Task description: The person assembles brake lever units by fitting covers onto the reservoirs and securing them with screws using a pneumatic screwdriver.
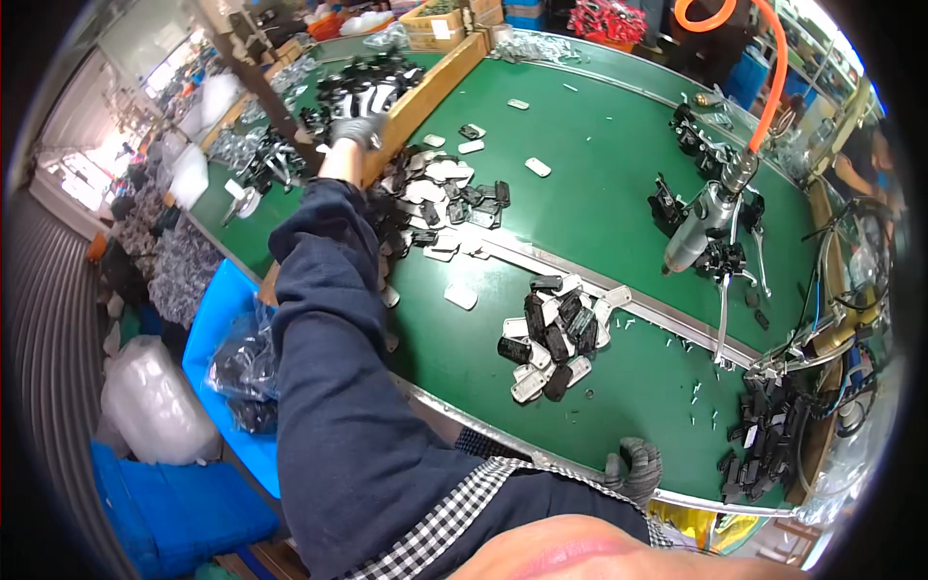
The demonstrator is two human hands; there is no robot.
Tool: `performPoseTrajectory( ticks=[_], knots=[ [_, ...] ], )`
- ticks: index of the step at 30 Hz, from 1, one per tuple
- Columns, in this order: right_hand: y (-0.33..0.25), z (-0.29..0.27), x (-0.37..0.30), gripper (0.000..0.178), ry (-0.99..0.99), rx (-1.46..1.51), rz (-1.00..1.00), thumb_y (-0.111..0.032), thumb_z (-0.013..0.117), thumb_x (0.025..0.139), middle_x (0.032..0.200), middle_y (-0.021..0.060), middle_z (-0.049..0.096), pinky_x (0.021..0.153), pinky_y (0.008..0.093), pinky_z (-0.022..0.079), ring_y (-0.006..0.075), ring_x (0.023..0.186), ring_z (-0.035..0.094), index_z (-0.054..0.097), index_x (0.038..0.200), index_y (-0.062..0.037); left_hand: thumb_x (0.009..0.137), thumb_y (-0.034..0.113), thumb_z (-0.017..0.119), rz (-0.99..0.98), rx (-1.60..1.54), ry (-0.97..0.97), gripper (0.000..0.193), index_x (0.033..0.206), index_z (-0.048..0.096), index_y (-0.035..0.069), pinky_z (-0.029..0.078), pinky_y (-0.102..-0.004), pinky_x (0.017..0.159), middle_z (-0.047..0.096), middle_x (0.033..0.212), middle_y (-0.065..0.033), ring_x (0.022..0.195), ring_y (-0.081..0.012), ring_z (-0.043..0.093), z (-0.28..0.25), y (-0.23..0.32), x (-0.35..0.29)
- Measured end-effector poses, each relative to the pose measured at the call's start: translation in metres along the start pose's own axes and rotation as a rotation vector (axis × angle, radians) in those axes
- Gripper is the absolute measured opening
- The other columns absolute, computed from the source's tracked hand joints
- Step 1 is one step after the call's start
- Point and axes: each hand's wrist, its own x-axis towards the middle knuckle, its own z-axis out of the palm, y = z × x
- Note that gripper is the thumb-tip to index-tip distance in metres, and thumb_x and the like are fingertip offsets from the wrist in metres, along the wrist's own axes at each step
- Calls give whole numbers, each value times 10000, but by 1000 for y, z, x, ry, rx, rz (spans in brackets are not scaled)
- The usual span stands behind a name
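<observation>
My left hand (360, 114), in a grey and white glove, reaches far over a wooden plank to a heap of black moulded parts (391, 70). Its fingers look stretched out over the heap, and their tips are hard to separate from the parts. My right hand (635, 471), in a grey glove, rests at the near table edge, fingers loosely bent and apart, with nothing seen in it. In front of me lies a pile of small black and white oblong covers (553, 333). Another pile of such covers (440, 188) lies beside the plank.
A pneumatic screwdriver (701, 227) hangs from an orange coiled hose (781, 68) above black lever assemblies (720, 259). A metal rail (551, 259) crosses the green table (590, 135). Loose screws (696, 391) and black parts (764, 440) lie right; a blue bin (208, 329) stands left.
</observation>
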Motion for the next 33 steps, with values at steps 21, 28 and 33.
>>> performPoseTrajectory(
  ticks=[21,28,33],
  knots=[
    [14,-44,51,362,31,23,186,-179,749,755,1015,116,625,791,413,504,310,947,610,604,1078,-101,884,140,595,1278,-104,-490,112,942,649,61,506,-398,724,653,864,-129,782,-285,617,96,341,-203],
    [108,-67,172,437,-12,-441,499,-292,736,787,1142,162,620,912,423,500,332,1095,596,590,1147,-90,859,187,599,985,321,319,548,1354,427,28,312,-445,1127,412,1442,-231,1389,-395,337,138,531,-265],
    [142,-46,193,351,-185,-383,533,-275,655,856,1004,196,668,879,444,509,355,992,648,598,1103,-31,679,451,802,708,363,-283,968,1470,357,114,252,-513,1156,288,1565,-136,1452,-343,251,165,562,-209]
  ],
)
